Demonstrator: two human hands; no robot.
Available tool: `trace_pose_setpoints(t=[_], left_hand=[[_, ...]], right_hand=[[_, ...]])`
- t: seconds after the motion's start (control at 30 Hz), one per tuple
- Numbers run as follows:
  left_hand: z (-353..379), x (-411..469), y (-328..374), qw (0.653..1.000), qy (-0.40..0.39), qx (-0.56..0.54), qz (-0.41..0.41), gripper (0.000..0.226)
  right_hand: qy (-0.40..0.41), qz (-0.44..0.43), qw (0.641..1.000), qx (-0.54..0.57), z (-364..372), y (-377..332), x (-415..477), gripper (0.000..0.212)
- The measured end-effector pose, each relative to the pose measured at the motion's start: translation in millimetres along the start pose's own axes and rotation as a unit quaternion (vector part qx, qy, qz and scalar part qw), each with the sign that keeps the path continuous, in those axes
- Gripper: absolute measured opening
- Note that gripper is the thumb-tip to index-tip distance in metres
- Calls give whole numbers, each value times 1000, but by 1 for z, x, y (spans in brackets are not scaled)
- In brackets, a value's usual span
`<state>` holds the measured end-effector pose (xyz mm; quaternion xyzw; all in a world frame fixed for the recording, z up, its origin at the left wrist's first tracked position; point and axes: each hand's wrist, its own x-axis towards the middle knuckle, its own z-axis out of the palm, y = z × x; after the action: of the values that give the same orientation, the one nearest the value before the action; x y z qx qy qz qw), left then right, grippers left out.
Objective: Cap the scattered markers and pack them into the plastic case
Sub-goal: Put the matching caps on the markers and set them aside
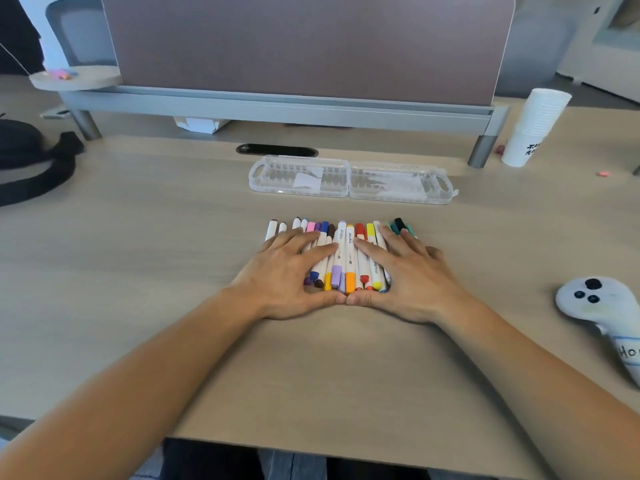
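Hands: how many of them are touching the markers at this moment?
2. The left hand lies flat on the left side of the row of markers, and the right hand lies flat on the right side. Their thumb tips meet at the near ends. No other hand is in view.

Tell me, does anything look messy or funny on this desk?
A little. The bunched colourful markers are uneven: their far ends are staggered and the leftmost ones fan outward. The tall stack of white paper cups looks tilted, and a small pink scrap lies loose near it.
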<state>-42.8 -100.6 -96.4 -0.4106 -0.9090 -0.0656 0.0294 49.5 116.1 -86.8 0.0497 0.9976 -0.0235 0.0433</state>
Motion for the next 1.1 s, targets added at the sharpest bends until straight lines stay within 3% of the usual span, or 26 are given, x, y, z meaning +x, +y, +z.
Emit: trace_pose_setpoints(t=[0.2,0.43,0.6,0.87,1.03,1.1], left_hand=[[1,14,-12,999,9,-20,38,91],[0,20,-17,998,-43,-14,40,90],[-3,22,-21,999,-45,3,25,91],[-9,12,-30,993,-112,25,35,75],[-4,14,-26,994,-48,62,76,72],[-3,15,-20,993,-61,50,88,69]], right_hand=[[2,30,1000,-2,-8,-3,10,110],[16,49,999,0,-9,-9,13,115],[3,2,1000,-14,-4,-10,11,104],[-44,53,997,-28,-5,-10,7,89],[-48,35,997,-47,-5,-7,13,76],[-52,17,998,-43,-5,-5,13,73]])
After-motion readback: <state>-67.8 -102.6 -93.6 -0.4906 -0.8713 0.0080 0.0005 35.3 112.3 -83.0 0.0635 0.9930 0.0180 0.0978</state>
